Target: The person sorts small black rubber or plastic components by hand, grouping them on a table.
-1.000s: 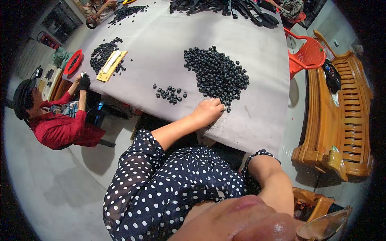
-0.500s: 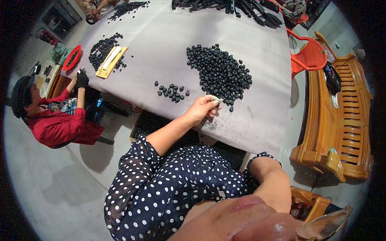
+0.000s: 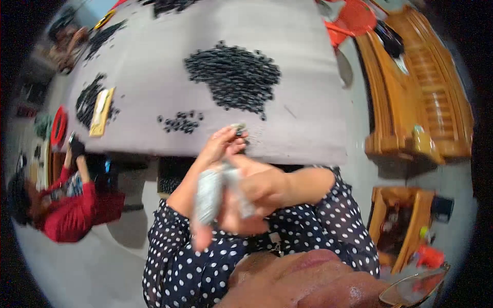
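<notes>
My left hand (image 3: 226, 143) is closed above the table's near edge. Its fingertips pinch a small black round piece (image 3: 239, 133), with something pale at the fingertip. My right hand (image 3: 251, 192) is raised in front of my body, close to the left wrist and smeared by motion. Silvery-grey material (image 3: 208, 196) shows along its fingers; whether this is a wrapping or something held is unclear. Just beyond my left hand lies a large pile of small black round pieces (image 3: 233, 77). A smaller cluster of the same pieces (image 3: 181, 122) is to its left.
A pale cloth covers the table (image 3: 308, 113). At the left, a co-worker in red (image 3: 69, 215) sits near another black pile (image 3: 88, 102) and a yellow tray (image 3: 101, 113). Wooden furniture (image 3: 411, 102) and a red chair (image 3: 352, 20) stand at the right.
My right hand has come up from low at the right to the middle, beside my left wrist. My left hand stays closed near the table edge. The whole view has turned.
</notes>
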### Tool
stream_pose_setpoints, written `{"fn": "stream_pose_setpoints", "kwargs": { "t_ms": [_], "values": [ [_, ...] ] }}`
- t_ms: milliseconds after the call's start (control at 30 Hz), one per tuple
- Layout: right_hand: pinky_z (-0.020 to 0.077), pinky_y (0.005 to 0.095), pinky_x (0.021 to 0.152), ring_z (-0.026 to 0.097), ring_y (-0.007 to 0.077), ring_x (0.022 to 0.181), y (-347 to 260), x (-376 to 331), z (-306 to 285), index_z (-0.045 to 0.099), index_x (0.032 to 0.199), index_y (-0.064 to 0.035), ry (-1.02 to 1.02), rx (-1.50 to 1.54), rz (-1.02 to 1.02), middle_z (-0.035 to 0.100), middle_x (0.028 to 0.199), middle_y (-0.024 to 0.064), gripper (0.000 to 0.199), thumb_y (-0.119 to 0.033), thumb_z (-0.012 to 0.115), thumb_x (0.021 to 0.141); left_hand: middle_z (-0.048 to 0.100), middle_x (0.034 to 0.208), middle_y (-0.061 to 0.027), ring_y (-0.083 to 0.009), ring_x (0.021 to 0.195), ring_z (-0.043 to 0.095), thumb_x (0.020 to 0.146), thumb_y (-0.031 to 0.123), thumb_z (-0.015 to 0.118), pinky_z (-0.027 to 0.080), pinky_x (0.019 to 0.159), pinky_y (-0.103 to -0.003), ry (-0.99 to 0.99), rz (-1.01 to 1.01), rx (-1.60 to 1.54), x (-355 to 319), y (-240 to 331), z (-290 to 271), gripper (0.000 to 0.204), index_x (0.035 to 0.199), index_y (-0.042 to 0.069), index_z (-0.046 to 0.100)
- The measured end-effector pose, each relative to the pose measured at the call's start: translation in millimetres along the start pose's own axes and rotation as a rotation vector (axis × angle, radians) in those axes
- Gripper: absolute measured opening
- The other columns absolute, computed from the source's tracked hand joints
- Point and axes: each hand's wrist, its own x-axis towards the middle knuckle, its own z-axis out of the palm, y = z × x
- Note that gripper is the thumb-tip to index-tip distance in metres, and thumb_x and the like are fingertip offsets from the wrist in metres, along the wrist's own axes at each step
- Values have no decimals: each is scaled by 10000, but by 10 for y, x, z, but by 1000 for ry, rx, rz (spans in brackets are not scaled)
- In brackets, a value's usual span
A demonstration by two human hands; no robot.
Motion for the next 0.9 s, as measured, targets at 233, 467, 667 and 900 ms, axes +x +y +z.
{"fn": "stream_pose_setpoints", "kwargs": {
  "t_ms": [233, 467, 667, 900],
  "values": [
    [357, 214, 311, 498, 128, 386, -2, 173, 379, 497, 1012, 40, -189, 248, -43, 630, 883, 200, 414, -338, 586, 869, 612, 993, -167, -155, 764, 607, 932, 97, 479, 556, 704, -286, 56, 21, 61, -138, 24, 96, 251, 1154, -20, 490],
    [353, 208, 310, 488, 97, 385, 12, 106, 356, 508, 1001, 43, -175, 257, -22, 604, 706, 121, 302, -215, 575, 859, 616, 1016, -188, -169, 783, 624, 895, 48, 521, 574, 729, -292, 93, 6, 80, -112, 25, 165, 263, 1145, -34, 506],
    [351, 194, 360, 470, 76, 414, -11, 109, 417, 502, 1003, 63, -224, 276, 7, 562, 654, 83, 279, -158, 574, 849, 611, 1043, -198, -175, 785, 634, 879, 39, 538, 572, 736, -290, 23, 20, 52, -190, 14, 188, 286, 1148, -52, 506],
    [445, 238, 413, 580, 170, 520, -115, -37, 151, 520, 1039, 101, -122, 153, 220, 629, 846, 176, 338, -47, 636, 758, 601, 1035, -195, -193, 785, 617, 915, 41, 441, 534, 759, -329, 18, 7, -37, -187, 21, 198, 289, 1190, -44, 461]
  ]
}}
